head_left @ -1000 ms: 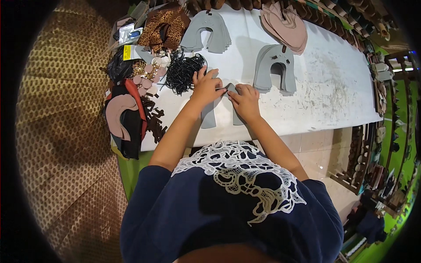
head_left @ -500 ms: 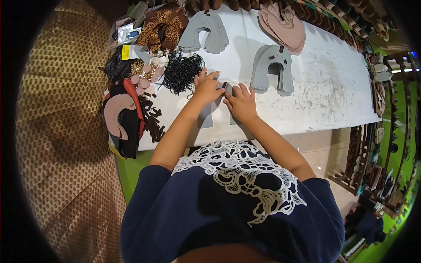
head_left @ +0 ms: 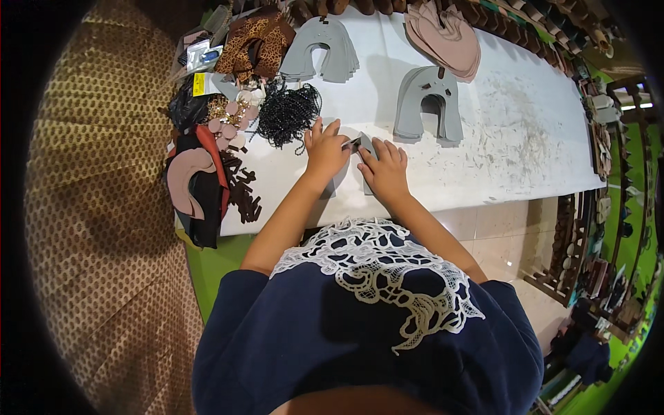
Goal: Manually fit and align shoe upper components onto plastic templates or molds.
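Note:
A grey U-shaped piece [head_left: 367,181] lies in front of me at the table's near edge, its two legs pointing toward me. At its curved top sits a small dark strip [head_left: 356,144]. My left hand [head_left: 326,153] grips the piece from the left, thumb tip by the strip and other fingers raised. On the other side my right hand [head_left: 385,168] holds it, fingers bent over the curve. The fingertips partly hide the strip and the top of the piece. Similar grey U-shaped pieces are stacked ahead [head_left: 320,52] and to the right [head_left: 429,104].
Left of my hands lie a heap of black beaded strands [head_left: 287,113], pink discs [head_left: 228,130] and dark brown strips [head_left: 243,190]. Leopard-print pieces [head_left: 256,41] are at the far left, pink curved pieces [head_left: 443,41] at the back. Racks [head_left: 564,242] stand on the right.
The top of the grey piece now stands up slightly between my hands. My right hand has shifted a little right and down; the left hand's fingers have moved slightly lower.

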Demonstrator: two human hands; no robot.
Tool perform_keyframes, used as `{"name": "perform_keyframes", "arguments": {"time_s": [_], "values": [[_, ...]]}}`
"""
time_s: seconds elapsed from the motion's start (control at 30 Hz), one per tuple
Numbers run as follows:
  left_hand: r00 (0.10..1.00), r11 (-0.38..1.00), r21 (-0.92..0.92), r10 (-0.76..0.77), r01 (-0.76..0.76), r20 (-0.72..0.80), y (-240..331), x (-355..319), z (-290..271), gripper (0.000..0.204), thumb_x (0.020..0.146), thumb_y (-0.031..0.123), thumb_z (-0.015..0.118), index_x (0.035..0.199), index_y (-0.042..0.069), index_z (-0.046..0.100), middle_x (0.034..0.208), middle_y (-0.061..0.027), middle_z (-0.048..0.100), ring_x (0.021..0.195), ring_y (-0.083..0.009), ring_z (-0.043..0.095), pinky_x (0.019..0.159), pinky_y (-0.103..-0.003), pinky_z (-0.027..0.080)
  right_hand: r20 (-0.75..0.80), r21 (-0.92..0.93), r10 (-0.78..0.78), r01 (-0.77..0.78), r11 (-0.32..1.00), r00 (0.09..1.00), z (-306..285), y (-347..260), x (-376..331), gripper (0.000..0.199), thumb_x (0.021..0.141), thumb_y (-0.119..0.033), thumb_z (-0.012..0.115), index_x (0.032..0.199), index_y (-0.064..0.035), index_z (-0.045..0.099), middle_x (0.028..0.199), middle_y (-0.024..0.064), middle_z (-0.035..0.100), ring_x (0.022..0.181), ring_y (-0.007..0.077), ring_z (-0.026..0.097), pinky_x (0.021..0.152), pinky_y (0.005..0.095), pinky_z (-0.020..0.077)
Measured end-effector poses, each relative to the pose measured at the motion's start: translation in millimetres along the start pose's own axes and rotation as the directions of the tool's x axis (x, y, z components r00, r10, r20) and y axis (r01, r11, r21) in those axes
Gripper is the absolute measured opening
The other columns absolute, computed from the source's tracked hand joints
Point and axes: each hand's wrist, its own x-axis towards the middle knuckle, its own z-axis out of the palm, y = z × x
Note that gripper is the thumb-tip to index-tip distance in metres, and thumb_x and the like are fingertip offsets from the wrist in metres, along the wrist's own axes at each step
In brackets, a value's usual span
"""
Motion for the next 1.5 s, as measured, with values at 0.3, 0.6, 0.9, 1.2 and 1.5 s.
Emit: {"name": "perform_keyframes", "arguments": {"time_s": [0.3, 0.6, 0.9, 1.2, 1.5], "values": [[0.983, 0.991, -0.065, 0.108, -0.118, -0.150, 4.7, -13.1, 2.8, 0.024, 0.071, 0.017, 0.068, 0.095, 0.014, 0.069, 0.129, -0.0079, 0.050, 0.129, -0.0354, 0.031, 0.104, -0.054, 0.018, -0.033, 0.047, 0.004, -0.002, 0.999, 0.999, -3.5, 0.3, -1.1, 0.031, 0.081, -0.031, 0.061, 0.108, -0.0150, 0.063, 0.126, 0.0077, 0.049, 0.119, 0.0282, 0.041, 0.099, 0.0519, 0.0264], [0.994, 0.981, -0.168, 0.089, -0.098, -0.057, 7.2, -16.8, 4.9, 0.032, 0.074, 0.036, 0.068, 0.097, 0.014, 0.070, 0.136, -0.0134, 0.043, 0.132, -0.0380, 0.025, 0.105, -0.057, 0.013, -0.009, 0.062, 0.009, -0.009, 0.998, 1.000, 0.9, 4.0, -0.8, 0.024, 0.080, -0.026, 0.062, 0.097, -0.0114, 0.066, 0.129, 0.0086, 0.048, 0.121, 0.0287, 0.040, 0.099, 0.0524, 0.0264], [0.988, 0.994, -0.045, 0.105, -0.100, 0.116, -15.1, 22.1, 1.1, 0.017, 0.074, 0.033, 0.068, 0.085, 0.022, 0.073, 0.136, -0.0102, 0.045, 0.131, -0.0396, 0.025, 0.104, -0.058, 0.013, -0.099, 0.126, 0.063, -0.050, 0.991, 0.993, -4.2, -1.2, -1.2, 0.023, 0.078, -0.026, 0.064, 0.095, -0.0111, 0.066, 0.123, 0.0088, 0.051, 0.118, 0.0276, 0.043, 0.098, 0.0510, 0.0284], [0.990, 0.988, -0.083, 0.135, -0.133, 0.028, -15.1, 28.2, 4.5, 0.008, 0.072, 0.026, 0.069, 0.074, 0.019, 0.071, 0.131, -0.0066, 0.050, 0.130, -0.0375, 0.029, 0.104, -0.057, 0.015, -0.102, 0.089, 0.061, -0.052, 0.995, 0.993, -5.7, 3.1, -1.8, 0.023, 0.079, -0.025, 0.065, 0.098, -0.0146, 0.069, 0.121, 0.0088, 0.052, 0.114, 0.0275, 0.045, 0.098, 0.0484, 0.0274], [0.992, 0.991, -0.032, 0.128, -0.127, 0.020, -21.1, 29.3, 7.5, 0.007, 0.074, 0.024, 0.067, 0.074, 0.018, 0.071, 0.129, -0.0042, 0.052, 0.129, -0.0367, 0.030, 0.102, -0.060, 0.016, -0.062, 0.030, 0.023, -0.021, 0.999, 0.998, -5.9, 1.0, -2.9, 0.026, 0.081, -0.028, 0.063, 0.103, -0.0171, 0.067, 0.124, 0.0086, 0.050, 0.116, 0.0284, 0.043, 0.098, 0.0518, 0.0274]]}}
